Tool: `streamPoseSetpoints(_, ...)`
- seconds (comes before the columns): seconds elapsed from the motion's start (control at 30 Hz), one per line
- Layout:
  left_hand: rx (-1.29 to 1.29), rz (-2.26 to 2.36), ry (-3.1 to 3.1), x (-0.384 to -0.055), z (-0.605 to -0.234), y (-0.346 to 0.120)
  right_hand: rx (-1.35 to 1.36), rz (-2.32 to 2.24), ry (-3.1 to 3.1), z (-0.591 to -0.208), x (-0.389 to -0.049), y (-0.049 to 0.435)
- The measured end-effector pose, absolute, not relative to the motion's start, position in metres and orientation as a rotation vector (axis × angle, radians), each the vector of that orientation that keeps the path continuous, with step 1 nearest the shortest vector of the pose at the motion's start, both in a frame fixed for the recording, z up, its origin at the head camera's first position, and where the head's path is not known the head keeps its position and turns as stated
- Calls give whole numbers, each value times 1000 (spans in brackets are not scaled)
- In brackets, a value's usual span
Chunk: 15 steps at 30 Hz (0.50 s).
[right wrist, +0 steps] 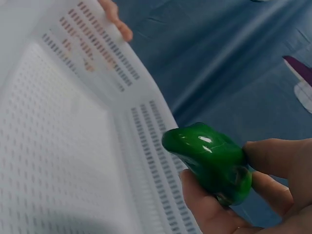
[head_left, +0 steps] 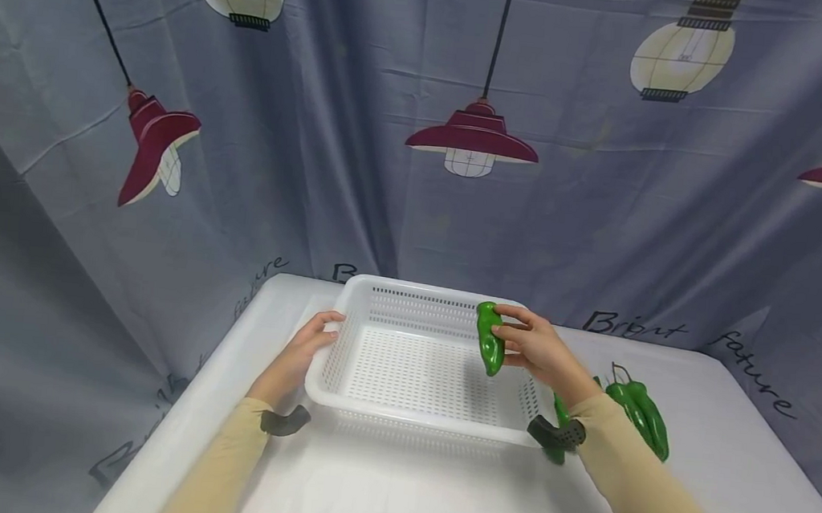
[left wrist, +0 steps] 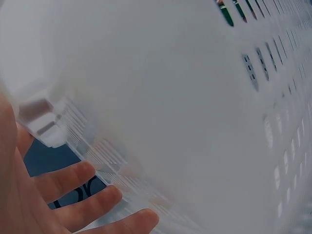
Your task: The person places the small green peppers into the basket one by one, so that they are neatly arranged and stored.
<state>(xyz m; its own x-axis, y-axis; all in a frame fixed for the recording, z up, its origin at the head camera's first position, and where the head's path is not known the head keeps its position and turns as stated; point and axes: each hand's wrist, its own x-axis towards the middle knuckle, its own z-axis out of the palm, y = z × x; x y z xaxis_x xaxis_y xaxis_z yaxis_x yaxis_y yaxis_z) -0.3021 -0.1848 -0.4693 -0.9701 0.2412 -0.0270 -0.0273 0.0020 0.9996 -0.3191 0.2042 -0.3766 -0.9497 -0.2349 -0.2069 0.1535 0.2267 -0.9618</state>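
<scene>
A white slotted plastic basket [head_left: 416, 370] sits in front of me. My left hand [head_left: 299, 356] holds it at the left rim, with fingers [left wrist: 105, 200] spread against the outer wall in the left wrist view. Over the basket's right part, my right hand [head_left: 534, 345] pinches a glossy green pepper [head_left: 490, 339] between thumb and fingers. In the right wrist view the pepper [right wrist: 209, 161] appears in front of the slotted wall, with fingers on both sides. The visible basket floor holds nothing.
More green peppers [head_left: 638, 411] lie on the white table [head_left: 421, 499] right of the basket, some partly hidden by my right forearm. Behind the table hangs a grey-blue curtain [head_left: 360, 164] with printed lamps.
</scene>
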Motion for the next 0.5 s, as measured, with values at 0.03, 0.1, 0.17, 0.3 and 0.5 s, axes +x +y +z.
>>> streamPoseSetpoints(0.03,226,2081,2077,-302,-469,-185,-73,-1781,2193,-379,-321,198)
streamPoseSetpoints(0.1,226,2081,2077,-301,-469,-185,-65,-1789,2188,-383,-325,184)
streamPoseSetpoints(0.17,222,2076,2082,-301,-468,-185,-65,-1790,2187,-389,-329,171)
streamPoseSetpoints(0.3,230,2073,2089,-301,-468,-185,-68,-1782,2178,-395,-333,150)
streamPoseSetpoints(0.5,223,2082,2090,-305,-471,-185,-41,-1776,2165,-394,-340,123)
